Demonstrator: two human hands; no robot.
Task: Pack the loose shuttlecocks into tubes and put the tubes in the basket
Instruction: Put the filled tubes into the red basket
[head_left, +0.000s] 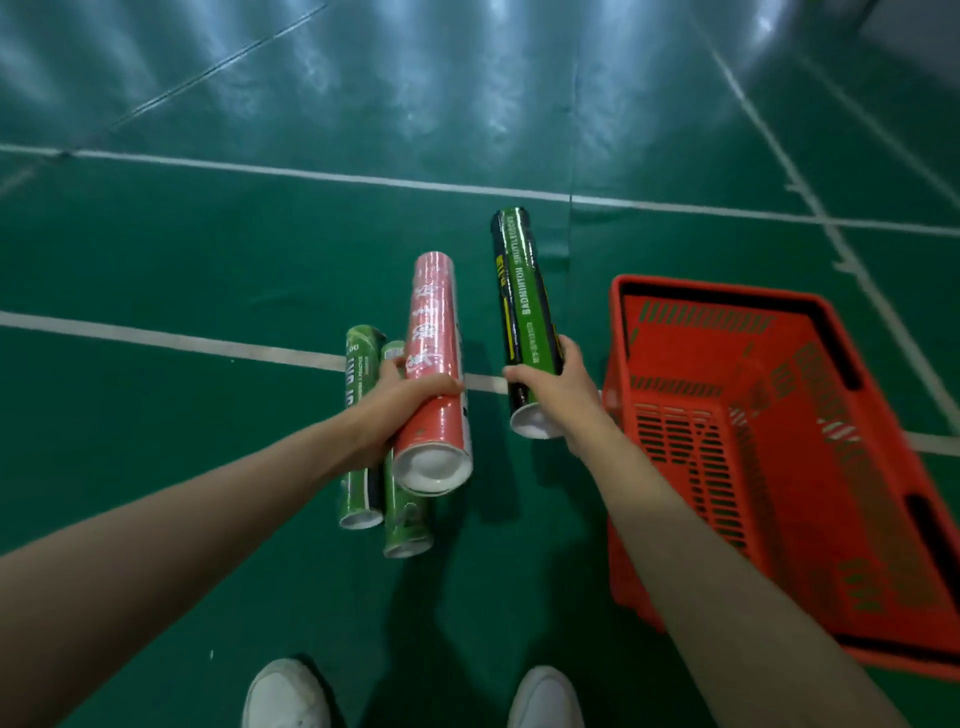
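Over a glossy green court floor (208, 249) marked with white lines: left hand (400, 400) curled tight round a shiny red tube (436, 332), two green tubes (358, 488) bunched underneath. Right hand (556, 384) wrapped round a slim black-and-green tube (522, 291), round white cap nearest. Just to the right, a slatted red plastic basket (616, 332).

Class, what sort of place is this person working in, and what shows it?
Probably an indoor badminton court: green sports floor, white court lines, and shuttlecock containers, a red tube and a black tube printed BADMINTON.
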